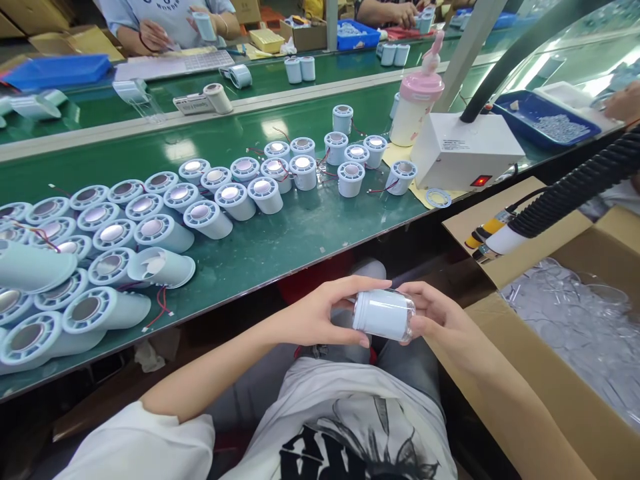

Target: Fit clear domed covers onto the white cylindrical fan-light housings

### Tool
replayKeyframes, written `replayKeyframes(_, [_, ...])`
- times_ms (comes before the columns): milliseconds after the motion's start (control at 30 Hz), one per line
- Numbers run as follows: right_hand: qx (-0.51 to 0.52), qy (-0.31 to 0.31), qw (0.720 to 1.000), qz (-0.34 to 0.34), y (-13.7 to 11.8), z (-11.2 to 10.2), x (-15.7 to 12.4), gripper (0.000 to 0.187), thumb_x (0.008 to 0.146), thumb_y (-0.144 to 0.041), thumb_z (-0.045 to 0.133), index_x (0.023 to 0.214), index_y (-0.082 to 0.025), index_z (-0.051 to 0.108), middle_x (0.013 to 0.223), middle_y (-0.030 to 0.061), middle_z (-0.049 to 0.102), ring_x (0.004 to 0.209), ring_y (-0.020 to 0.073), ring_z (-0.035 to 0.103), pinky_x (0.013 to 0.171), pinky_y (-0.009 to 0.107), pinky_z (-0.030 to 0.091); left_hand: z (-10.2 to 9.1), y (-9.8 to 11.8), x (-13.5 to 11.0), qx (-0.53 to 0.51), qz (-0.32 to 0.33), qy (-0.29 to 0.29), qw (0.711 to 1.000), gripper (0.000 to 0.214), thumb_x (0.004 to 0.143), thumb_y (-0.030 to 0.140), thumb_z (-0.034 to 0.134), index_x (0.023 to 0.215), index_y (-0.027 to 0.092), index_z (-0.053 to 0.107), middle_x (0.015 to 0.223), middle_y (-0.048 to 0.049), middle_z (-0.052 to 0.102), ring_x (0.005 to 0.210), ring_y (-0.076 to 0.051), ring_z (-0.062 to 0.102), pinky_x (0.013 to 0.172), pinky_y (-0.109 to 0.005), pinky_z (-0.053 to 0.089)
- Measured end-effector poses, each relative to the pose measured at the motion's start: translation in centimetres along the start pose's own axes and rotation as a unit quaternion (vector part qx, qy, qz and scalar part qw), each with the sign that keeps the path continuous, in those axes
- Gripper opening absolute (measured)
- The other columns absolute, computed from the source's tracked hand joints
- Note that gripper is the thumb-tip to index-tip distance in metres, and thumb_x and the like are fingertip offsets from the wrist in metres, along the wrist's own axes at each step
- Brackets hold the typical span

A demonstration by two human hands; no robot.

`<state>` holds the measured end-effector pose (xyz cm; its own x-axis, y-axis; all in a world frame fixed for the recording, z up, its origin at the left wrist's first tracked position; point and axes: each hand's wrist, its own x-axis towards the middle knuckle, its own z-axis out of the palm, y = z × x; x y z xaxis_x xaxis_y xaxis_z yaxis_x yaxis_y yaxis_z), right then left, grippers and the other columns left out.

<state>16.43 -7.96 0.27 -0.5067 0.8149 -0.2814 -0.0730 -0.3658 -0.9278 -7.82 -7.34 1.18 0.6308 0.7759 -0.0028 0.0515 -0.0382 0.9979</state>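
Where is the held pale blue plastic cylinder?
Low centre of the head view, the pale blue plastic cylinder sits sideways between left hand and right hand.

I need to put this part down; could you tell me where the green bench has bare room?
Bare green bench mat lies along the near edge, in front of the upright pale blue plastic housings, left of the white box. The left end, heaped with tipped housings, is crowded.
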Motion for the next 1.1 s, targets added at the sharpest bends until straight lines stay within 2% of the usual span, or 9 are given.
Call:
replayKeyframes(333, [0.041,0.043,0.995,0.082,0.5,0.7,0.5,0.049,0.08,-0.062,0.066,0.098,-0.018,0.053,0.065,0.0002,0.068,0.053,0.0135,0.068,0.047,0.018,0.055,-0.1,-0.1,0.0,0.022,0.026,-0.004,0.999,0.07,0.074,0.022,0.079,0.138,0.027,0.051,0.14,-0.0106,0.052,0.126,-0.026,0.054,0.101,-0.037,0.05])
replayKeyframes(500, [0.07,0.041,0.99,0.112,0.7,1.3,0.7,0.053,0.08,-0.069,0.06,0.091,-0.017,0.054,0.059,-0.0005,0.066,0.046,0.0132,0.065,0.038,0.016,0.051,-0.2,-0.3,0.0,0.014,0.042,-0.002,0.999,0.071,0.073,0.02,0.08,0.138,0.027,0.052,0.143,-0.0104,0.051,0.132,-0.027,0.049,0.103,-0.036,0.049])
replayKeyframes(667, [0.096,0.023,0.982,0.159,0.5,1.3,0.9,0.06,0.08,-0.075,0.054,0.084,-0.015,0.058,0.058,0.0047,0.069,0.04,0.0123,0.063,0.034,0.014,0.047,-0.1,-0.9,0.2,0.004,0.073,0.0,0.997,0.074,0.071,0.015,0.081,0.138,0.03,0.053,0.147,-0.0099,0.047,0.138,-0.029,0.042,0.107,-0.039,0.046])
replayKeyframes(800, [0.103,-0.002,0.971,0.217,0.0,1.3,1.0,0.061,0.096,-0.064,0.029,0.082,-0.014,0.06,0.055,0.0062,0.068,0.037,0.0105,0.062,0.032,0.012,0.044,0.1,-1.0,0.2,0.008,0.071,0.01,0.997,0.075,0.07,0.013,0.081,0.137,0.031,0.053,0.144,-0.0085,0.049,0.136,-0.028,0.044,0.103,-0.035,0.049])
replayKeyframes(900, [0.064,-0.012,0.969,0.24,0.1,1.2,0.9,0.07,0.098,-0.062,0.014,0.075,-0.013,0.059,0.052,0.0063,0.064,0.035,0.0104,0.059,0.029,0.013,0.04,0.4,-0.6,0.2,0.005,0.04,0.023,0.999,0.068,0.072,0.017,0.08,0.134,0.029,0.055,0.135,-0.0086,0.054,0.124,-0.026,0.054,0.094,-0.031,0.054])
replayKeyframes(933, [0.033,0.006,0.975,0.218,0.2,1.1,0.8,0.07,0.097,-0.064,0.015,0.076,-0.013,0.059,0.051,0.0057,0.063,0.034,0.011,0.058,0.028,0.014,0.04,0.4,-0.5,0.1,-0.002,0.025,0.029,0.999,0.067,0.072,0.019,0.08,0.134,0.027,0.055,0.132,-0.0088,0.055,0.12,-0.025,0.057,0.092,-0.03,0.054])
replayKeyframes(1000, [-0.072,0.092,0.986,0.12,0.6,0.8,0.5,0.06,0.097,-0.063,0.026,0.085,-0.015,0.059,0.053,0.0031,0.062,0.037,0.0124,0.058,0.031,0.017,0.043,0.5,-0.2,0.1,-0.03,-0.014,0.042,0.999,0.065,0.074,0.021,0.079,0.134,0.025,0.053,0.129,-0.009,0.057,0.113,-0.023,0.061,0.089,-0.03,0.055])
replayKeyframes(1067, [-0.206,0.181,0.961,-0.031,1.0,0.4,0.2,0.035,0.097,-0.049,0.044,0.101,-0.018,0.057,0.071,0.0046,0.068,0.054,0.0153,0.066,0.044,0.022,0.054,0.6,-0.1,0.1,-0.078,-0.047,0.049,0.995,0.066,0.075,0.021,0.078,0.135,0.025,0.051,0.126,-0.0083,0.059,0.108,-0.021,0.063,0.088,-0.03,0.055])
replayKeyframes(1100, [-0.268,0.194,0.937,-0.11,1.2,0.2,0.1,0.025,0.096,-0.039,0.051,0.111,-0.02,0.056,0.09,0.008,0.071,0.073,0.0183,0.071,0.058,0.026,0.06,0.6,-0.1,0.2,-0.107,-0.056,0.05,0.991,0.065,0.076,0.02,0.077,0.135,0.026,0.049,0.124,-0.0076,0.06,0.106,-0.02,0.064,0.087,-0.029,0.055])
